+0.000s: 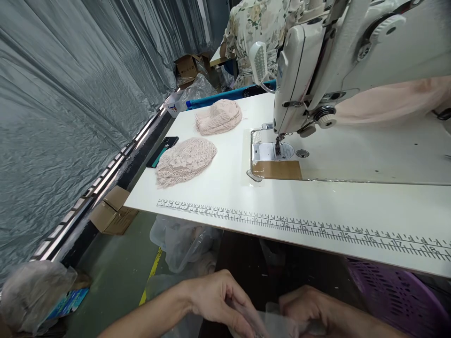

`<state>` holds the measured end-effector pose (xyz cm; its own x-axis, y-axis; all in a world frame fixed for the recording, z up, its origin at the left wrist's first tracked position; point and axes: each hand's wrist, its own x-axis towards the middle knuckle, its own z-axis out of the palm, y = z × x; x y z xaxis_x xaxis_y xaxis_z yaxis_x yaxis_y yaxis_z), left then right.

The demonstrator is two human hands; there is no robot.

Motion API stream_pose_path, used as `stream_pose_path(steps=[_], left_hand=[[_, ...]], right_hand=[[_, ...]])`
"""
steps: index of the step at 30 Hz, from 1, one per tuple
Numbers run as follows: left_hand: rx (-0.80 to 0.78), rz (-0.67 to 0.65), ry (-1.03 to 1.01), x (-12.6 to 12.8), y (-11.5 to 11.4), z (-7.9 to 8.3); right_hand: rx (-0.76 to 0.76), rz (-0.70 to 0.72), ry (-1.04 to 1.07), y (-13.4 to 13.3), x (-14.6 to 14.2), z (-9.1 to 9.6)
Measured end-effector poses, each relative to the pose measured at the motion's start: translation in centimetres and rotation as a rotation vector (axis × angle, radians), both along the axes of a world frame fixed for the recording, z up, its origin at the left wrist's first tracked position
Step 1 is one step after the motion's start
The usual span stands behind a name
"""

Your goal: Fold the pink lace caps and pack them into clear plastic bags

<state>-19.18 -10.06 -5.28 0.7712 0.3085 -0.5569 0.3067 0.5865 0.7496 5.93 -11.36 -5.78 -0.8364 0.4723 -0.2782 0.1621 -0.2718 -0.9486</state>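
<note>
Both my hands are low at the bottom edge, below the white sewing table point(317, 202). My left hand point(218, 300) is closed, its fingers pinching a thin clear plastic film or bag point(278, 324). My right hand point(313, 307) is curled closed on the same film from the other side. Two pink lace pieces lie on the table to the left: one nearer point(185, 160), one farther back point(218, 117). The white sewing machine point(352, 61) stands at the upper right, its needle over the metal plate point(271, 152).
A printed ruler point(303, 227) runs along the table's front edge. A dark phone point(162, 150) lies at the left edge. Pink fabric point(394, 101) lies under the machine arm. A purple basket point(398, 300) and plastic bags point(183, 244) sit under the table. Another person in a floral top point(257, 28) is behind.
</note>
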Motion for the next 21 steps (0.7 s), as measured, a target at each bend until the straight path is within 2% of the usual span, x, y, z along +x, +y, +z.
stream_pose_path(steps=[6, 10, 21], left_hand=[[0.151, -0.07, 0.098, 0.5, 0.1, -0.1], [0.209, -0.071, 0.149, 0.8, 0.0, -0.5], [0.13, -0.02, 0.177, -0.3, 0.1, -0.7]], right_hand=[[0.01, -0.03, -0.026, 0.0, -0.4, 0.0], [0.015, -0.075, -0.056, -0.2, 0.1, -0.3], [-0.033, -0.098, -0.152, -0.7, 2.9, -1.3]])
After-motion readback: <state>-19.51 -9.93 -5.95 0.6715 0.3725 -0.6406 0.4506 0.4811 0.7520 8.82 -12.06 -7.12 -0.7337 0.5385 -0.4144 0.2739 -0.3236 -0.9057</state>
